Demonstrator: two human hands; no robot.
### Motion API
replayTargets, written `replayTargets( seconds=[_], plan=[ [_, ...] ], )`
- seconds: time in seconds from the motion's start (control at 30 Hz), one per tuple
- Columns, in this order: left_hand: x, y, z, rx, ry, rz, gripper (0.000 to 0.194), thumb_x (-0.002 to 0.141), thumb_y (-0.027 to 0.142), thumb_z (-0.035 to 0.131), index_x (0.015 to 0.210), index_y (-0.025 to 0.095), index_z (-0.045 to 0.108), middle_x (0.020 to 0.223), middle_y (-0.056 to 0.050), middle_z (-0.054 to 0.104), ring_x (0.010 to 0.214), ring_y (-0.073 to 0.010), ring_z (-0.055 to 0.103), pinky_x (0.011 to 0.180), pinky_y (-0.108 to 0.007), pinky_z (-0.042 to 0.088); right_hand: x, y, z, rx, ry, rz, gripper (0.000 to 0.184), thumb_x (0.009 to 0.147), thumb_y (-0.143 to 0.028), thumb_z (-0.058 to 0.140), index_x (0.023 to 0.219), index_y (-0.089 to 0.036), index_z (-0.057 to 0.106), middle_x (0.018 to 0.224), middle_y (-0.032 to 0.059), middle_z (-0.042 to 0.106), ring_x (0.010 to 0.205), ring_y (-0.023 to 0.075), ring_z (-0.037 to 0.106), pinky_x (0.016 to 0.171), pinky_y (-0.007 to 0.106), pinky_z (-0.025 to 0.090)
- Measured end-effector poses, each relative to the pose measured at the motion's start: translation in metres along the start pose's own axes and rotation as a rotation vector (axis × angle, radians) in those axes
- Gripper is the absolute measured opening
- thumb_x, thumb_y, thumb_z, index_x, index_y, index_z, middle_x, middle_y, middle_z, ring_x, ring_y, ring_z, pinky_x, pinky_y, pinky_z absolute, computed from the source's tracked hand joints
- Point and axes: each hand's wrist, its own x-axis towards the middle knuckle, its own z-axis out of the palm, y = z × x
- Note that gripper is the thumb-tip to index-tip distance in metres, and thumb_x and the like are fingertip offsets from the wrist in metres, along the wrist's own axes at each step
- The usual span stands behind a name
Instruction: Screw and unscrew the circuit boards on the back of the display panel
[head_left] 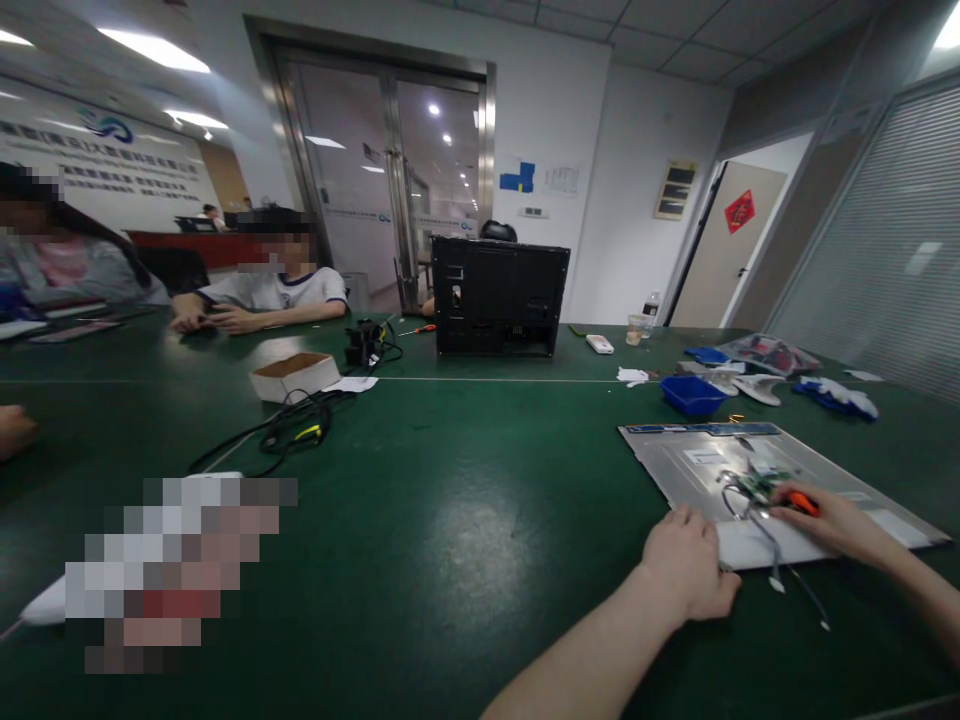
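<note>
A flat display panel (682, 465) lies at the right of the green table, its silvery metal back facing up. My left hand (684, 562) is at its near left edge, fingers curled against it and thumb out to the side. In my right hand (829, 518) is a screwdriver (804, 502) with an orange and black handle; its tip is hidden. The hand is over the panel, beside a small green circuit board (756, 486). Grey cables (772, 545) run from the board over the near edge, with white plugs at their ends.
Behind the panel are a blue tray (691, 396), gloves (836, 396) and a plastic bag (772, 354). A black monitor housing (501, 298) stands mid-table. Left are an open box (295, 377), black cables (289, 432) and a blurred-out object (180, 570). Other people sit across.
</note>
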Motion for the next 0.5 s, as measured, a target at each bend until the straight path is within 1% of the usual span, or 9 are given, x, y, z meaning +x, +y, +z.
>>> replayTargets(
  seconds=[0.07,0.17,0.27,0.37,0.43,0.5],
  plan=[
    [-0.001,-0.001,-0.001,-0.015,-0.002,-0.002,0.068,0.093,0.050,0.044,0.134,-0.004,0.048,0.134,-0.024,0.053,0.126,-0.0342,0.044,0.107,-0.041,0.035,0.001,0.000,-0.002,0.062,-0.051,-0.028,0.034,0.075,-0.054,0.051,0.077,-0.026,0.068,0.085,0.0111,0.072,0.073,0.0288,0.066,0.065,0.036,0.050],
    [-0.002,-0.001,-0.001,-0.034,0.000,0.001,0.066,0.093,0.049,0.046,0.133,-0.004,0.049,0.134,-0.023,0.053,0.125,-0.0330,0.045,0.107,-0.041,0.035,0.003,-0.006,-0.005,0.108,-0.076,-0.066,0.033,0.076,-0.053,0.050,0.073,-0.025,0.068,0.085,0.0117,0.071,0.078,0.0295,0.065,0.069,0.037,0.049],
    [-0.002,-0.001,0.000,-0.039,0.030,0.005,0.064,0.092,0.048,0.047,0.132,-0.002,0.050,0.133,-0.022,0.055,0.124,-0.0322,0.047,0.107,-0.041,0.036,0.007,-0.014,-0.006,0.104,-0.062,-0.063,0.036,0.079,-0.055,0.047,0.072,-0.025,0.066,0.082,0.0123,0.071,0.077,0.0300,0.064,0.070,0.038,0.049],
    [-0.003,-0.001,0.002,-0.046,0.048,0.008,0.064,0.092,0.048,0.048,0.132,-0.002,0.050,0.132,-0.023,0.054,0.125,-0.0334,0.046,0.106,-0.043,0.036,0.013,-0.026,-0.003,0.066,-0.030,-0.037,0.038,0.079,-0.055,0.047,0.075,-0.023,0.067,0.082,0.0142,0.072,0.076,0.0315,0.066,0.069,0.039,0.049],
    [-0.003,-0.002,0.002,-0.059,0.047,0.016,0.064,0.092,0.048,0.049,0.130,-0.003,0.050,0.131,-0.025,0.053,0.126,-0.0344,0.045,0.106,-0.042,0.036,0.018,-0.037,0.001,0.029,-0.010,-0.030,0.036,0.077,-0.054,0.050,0.076,-0.022,0.068,0.085,0.0142,0.073,0.078,0.0320,0.067,0.071,0.039,0.050],
    [-0.003,-0.003,0.001,-0.086,0.038,0.021,0.062,0.091,0.049,0.052,0.126,-0.002,0.053,0.127,-0.025,0.055,0.122,-0.0344,0.048,0.104,-0.042,0.040,0.022,-0.050,0.005,-0.015,0.013,-0.032,0.034,0.077,-0.052,0.052,0.076,-0.022,0.068,0.086,0.0121,0.074,0.078,0.0308,0.068,0.071,0.037,0.050]
  ],
)
